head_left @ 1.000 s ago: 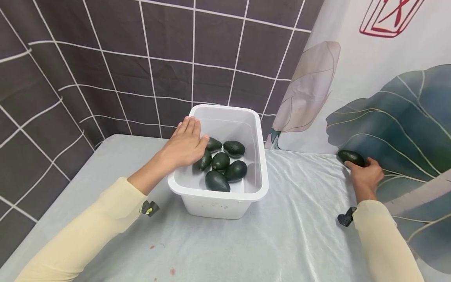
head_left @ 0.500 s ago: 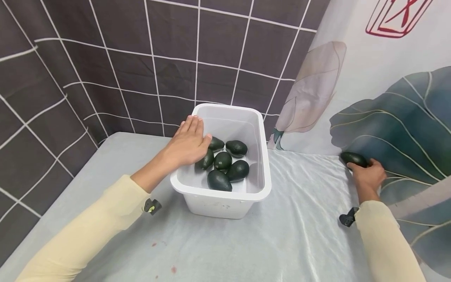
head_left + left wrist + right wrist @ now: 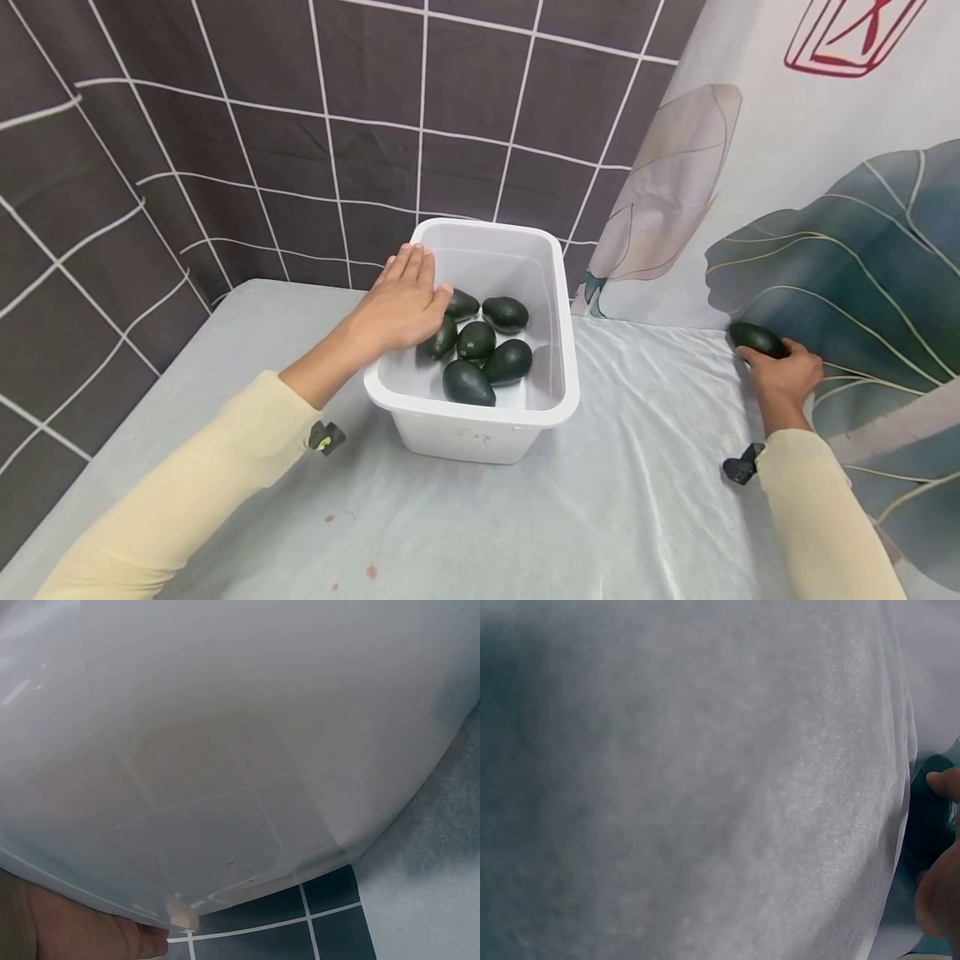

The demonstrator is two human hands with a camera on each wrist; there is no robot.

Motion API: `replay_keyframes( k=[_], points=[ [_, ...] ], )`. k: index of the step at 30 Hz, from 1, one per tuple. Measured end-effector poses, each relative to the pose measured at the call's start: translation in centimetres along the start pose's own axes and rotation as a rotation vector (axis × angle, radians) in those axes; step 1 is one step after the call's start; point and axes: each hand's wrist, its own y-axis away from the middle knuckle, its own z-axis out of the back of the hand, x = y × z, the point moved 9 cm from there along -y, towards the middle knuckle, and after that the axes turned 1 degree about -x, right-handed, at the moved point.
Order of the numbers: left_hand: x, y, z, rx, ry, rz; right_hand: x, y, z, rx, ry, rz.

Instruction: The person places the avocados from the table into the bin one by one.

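Observation:
A white plastic tub [image 3: 472, 417] stands on the cloth-covered table with several dark green avocados [image 3: 476, 341] in its bottom. My left hand [image 3: 401, 302] rests on the tub's left rim, fingers straight and together, thumb toward the inside. In the left wrist view the tub's outer wall [image 3: 225, 750] fills most of the picture, with part of the hand [image 3: 90, 930] below its rim. Far to the right, my right hand [image 3: 787, 371] holds another avocado [image 3: 757, 339] between thumb and fingers, at the table's edge by the printed curtain. The right wrist view shows this avocado [image 3: 928, 817] partly covered by the hand.
A dark curtain with white grid lines [image 3: 360, 158] hangs behind and to the left of the table. On the right hangs a pale curtain with large printed leaves [image 3: 847, 242]. The light grey cloth [image 3: 510, 533] has wrinkles near the right edge.
The head view has shifted a little, so everything sits slightly farther right in it. Both hands keep their places, the left on the tub rim and the right on the avocado.

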Motion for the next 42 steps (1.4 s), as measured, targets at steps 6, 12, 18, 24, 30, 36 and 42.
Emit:
replay_keyframes(
  k=[6, 12, 18, 24, 30, 36, 42],
  points=[
    [0.0, 0.0, 0.0, 0.001, 0.006, 0.0, -0.1, 0.0, 0.3, 0.012, 0.007, -0.027],
    [0.0, 0.0, -0.1, 0.003, 0.009, 0.001, -0.7, -0.1, 0.5, 0.0, -0.003, -0.039],
    [-0.1, 0.1, -0.2, 0.003, 0.01, -0.001, -1.2, -0.1, 0.6, -0.025, -0.038, -0.054],
    [-0.1, 0.1, -0.2, -0.002, 0.009, -0.003, -1.2, -0.1, 0.6, -0.029, -0.065, -0.065],
    [-0.1, 0.2, -0.1, -0.009, 0.01, -0.007, -0.3, 0.4, 0.8, -0.029, -0.118, -0.089],
    [0.1, 0.3, 0.0, -0.006, 0.011, 0.001, 0.6, 0.8, 0.5, 0.016, -0.158, -0.13],
    [-0.1, 0.3, 0.0, -0.002, 0.021, -0.008, 1.4, 1.5, 0.6, 0.023, -0.196, -0.125]
  ],
)
